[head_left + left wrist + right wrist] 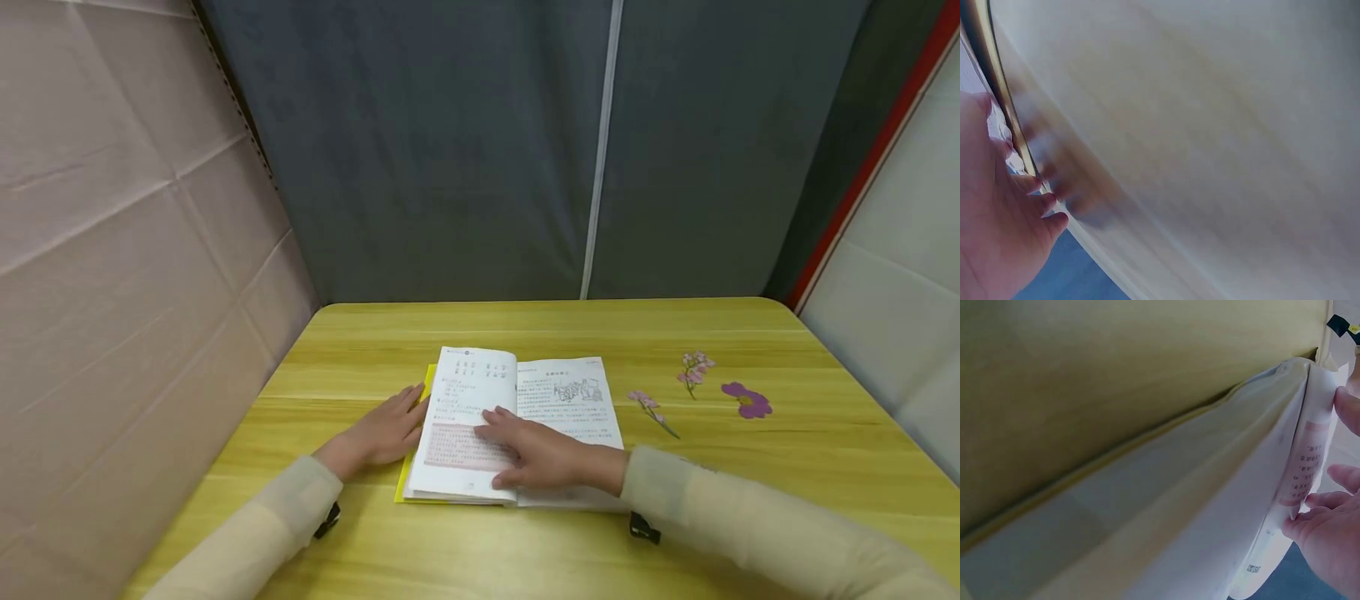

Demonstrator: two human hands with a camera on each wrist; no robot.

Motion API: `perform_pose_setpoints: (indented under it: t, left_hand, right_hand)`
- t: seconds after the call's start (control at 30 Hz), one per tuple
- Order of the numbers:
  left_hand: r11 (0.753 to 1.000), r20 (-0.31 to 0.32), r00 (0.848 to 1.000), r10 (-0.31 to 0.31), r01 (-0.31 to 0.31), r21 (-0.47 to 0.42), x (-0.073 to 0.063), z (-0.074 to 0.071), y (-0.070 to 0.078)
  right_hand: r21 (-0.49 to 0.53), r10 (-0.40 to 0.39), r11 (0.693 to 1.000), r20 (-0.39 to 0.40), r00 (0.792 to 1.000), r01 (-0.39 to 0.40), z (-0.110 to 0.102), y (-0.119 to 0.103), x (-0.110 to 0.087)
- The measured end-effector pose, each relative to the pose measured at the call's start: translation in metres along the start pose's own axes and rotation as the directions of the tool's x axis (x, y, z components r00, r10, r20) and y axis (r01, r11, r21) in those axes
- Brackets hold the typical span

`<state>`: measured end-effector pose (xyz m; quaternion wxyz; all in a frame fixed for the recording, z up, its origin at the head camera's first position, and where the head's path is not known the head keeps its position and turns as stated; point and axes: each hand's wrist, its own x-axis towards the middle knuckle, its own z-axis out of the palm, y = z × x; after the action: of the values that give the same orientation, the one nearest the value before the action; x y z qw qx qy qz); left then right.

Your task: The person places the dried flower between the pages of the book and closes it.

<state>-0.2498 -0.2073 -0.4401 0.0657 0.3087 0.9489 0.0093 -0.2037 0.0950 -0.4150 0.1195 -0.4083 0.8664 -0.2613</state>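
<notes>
A printed book [480,375] lies open on the wooden table, its yellow cover [402,487] showing along the left side. My right hand [543,454] rests across the left page near the fold, fingers spread and reaching over a pink text block. In the right wrist view, those fingers [1310,515] touch the page, which curves up toward the spine [1305,381]. At the book's left edge lies my left hand [386,427], palm down with fingertips right at the cover. The left wrist view has its fingers [1054,225] loosely extended along the book's side.
To the right of the book lie two sprigs of small pink flowers, one nearer [647,401] and one farther [696,368]. A purple pressed flower [747,401] with a yellow centre is beside them. A dark curtain [450,167] hangs behind the table [360,333], with pale fabric walls at both sides.
</notes>
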Motion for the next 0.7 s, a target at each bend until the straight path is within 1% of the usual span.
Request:
perform_pose_setpoints:
  t: [0.13,0.2,0.27,0.33,0.43,0.53,0.6,0.7]
  left_hand:
    - [1.0,-0.009,1.0,-0.01,0.01,-0.018,-0.002,-0.002,-0.003]
    - [0.999,-0.024,1.0,-0.013,0.012,-0.034,-0.003,-0.003,-0.005]
    - [0.999,-0.05,0.999,-0.012,0.01,-0.052,-0.004,-0.005,-0.006]
    - [0.999,-0.085,0.996,-0.013,0.009,-0.049,-0.004,-0.008,-0.006]
    - [1.0,-0.151,0.989,-0.011,0.009,-0.015,-0.002,-0.01,-0.006]
    - [0.999,-0.191,0.981,-0.026,0.03,0.019,0.002,-0.012,-0.004]
    - [0.999,-0.197,0.98,-0.038,0.043,0.024,0.005,-0.014,-0.001]
    - [0.999,-0.183,0.982,-0.047,0.051,0.015,0.009,-0.016,0.004]
  right_hand:
    - [-0.021,0.018,1.0,0.015,1.0,-0.018,0.002,-0.002,0.0]
    - [-0.025,0.023,0.999,0.022,1.0,-0.022,0.004,-0.002,0.0]
    - [-0.03,0.019,0.999,0.024,1.0,-0.018,0.005,-0.002,0.0]
    - [-0.035,0.012,0.999,0.025,1.0,-0.011,0.006,-0.002,0.001]
    - [-0.052,0.007,0.999,0.026,1.0,-0.005,0.008,-0.002,0.002]
    - [-0.084,0.002,0.996,0.034,0.999,0.001,0.009,-0.003,0.002]
    - [-0.118,0.001,0.993,0.044,0.999,0.004,0.009,-0.004,0.002]
    - [-0.178,-0.002,0.984,0.058,0.998,0.012,0.01,-0.005,0.002]
